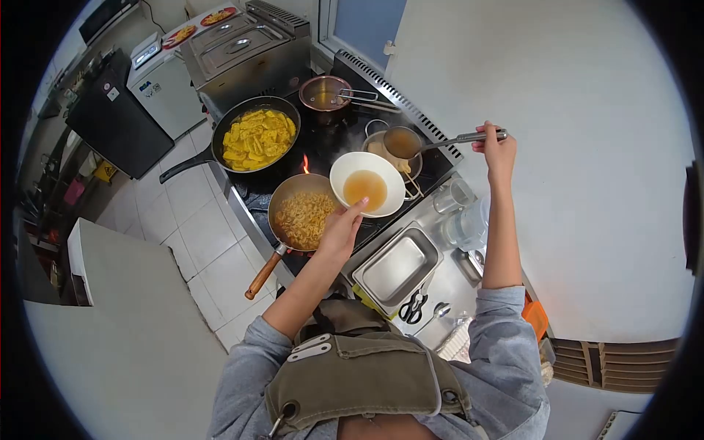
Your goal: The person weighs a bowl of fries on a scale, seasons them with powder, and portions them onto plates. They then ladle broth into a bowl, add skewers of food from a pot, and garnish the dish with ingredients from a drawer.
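My left hand (pixel 343 229) grips the near rim of a white bowl (pixel 338 174) that has light brown broth in it, its thumb over the edge. In my right hand (pixel 496 150) is the handle of a metal ladle (pixel 402 143), whose cup holds brownish liquid just right of the bowl. Under the ladle, a steaming pot (pixel 376 149) with pale pieces in it stands on the stove. A wooden-handled pan (pixel 302 217) of small browned food is left of the bowl, a flame behind it. Farther back sits a black frying pan (pixel 257 138) with yellow pieces.
A copper-coloured pot (pixel 325 94) stands at the stove's back. An empty steel tray (pixel 398 268), black scissors (pixel 413 306), a spoon (pixel 441 310) and clear containers (pixel 465 224) lie on the near counter. Steel lidded trays (pixel 235 48) are at the far left, near red plates (pixel 180 37).
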Demonstrator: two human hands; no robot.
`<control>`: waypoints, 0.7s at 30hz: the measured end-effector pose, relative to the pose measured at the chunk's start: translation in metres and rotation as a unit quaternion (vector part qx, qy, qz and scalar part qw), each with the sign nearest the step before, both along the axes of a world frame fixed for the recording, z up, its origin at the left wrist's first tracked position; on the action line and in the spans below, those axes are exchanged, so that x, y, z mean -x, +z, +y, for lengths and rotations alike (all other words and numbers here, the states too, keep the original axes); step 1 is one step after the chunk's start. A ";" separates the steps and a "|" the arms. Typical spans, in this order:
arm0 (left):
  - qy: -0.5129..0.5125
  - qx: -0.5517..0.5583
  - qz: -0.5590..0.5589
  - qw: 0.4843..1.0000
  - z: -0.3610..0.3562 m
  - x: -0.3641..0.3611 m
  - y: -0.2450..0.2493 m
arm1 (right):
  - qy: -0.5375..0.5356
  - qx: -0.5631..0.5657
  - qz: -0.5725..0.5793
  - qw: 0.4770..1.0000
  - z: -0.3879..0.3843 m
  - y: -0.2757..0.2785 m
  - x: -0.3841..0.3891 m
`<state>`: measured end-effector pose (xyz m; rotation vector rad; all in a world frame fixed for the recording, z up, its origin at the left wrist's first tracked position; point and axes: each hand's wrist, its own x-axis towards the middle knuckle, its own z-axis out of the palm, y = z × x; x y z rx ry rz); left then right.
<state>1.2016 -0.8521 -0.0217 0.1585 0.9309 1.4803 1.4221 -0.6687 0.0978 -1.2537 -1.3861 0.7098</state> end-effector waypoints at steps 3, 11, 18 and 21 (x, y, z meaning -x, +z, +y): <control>-0.007 -0.006 0.001 1.000 0.010 -0.003 -0.003 | 0.005 -0.002 0.004 1.000 -0.002 0.020 0.000; -0.024 -0.040 -0.016 0.999 0.059 -0.012 -0.014 | 0.009 0.006 0.007 1.000 -0.018 0.060 0.003; -0.029 -0.067 -0.044 0.996 0.082 -0.021 -0.007 | 0.024 0.005 -0.011 1.000 -0.036 0.067 0.009; -0.035 -0.071 -0.046 0.996 0.081 -0.024 -0.002 | 0.036 -0.032 -0.049 0.998 -0.044 0.064 0.012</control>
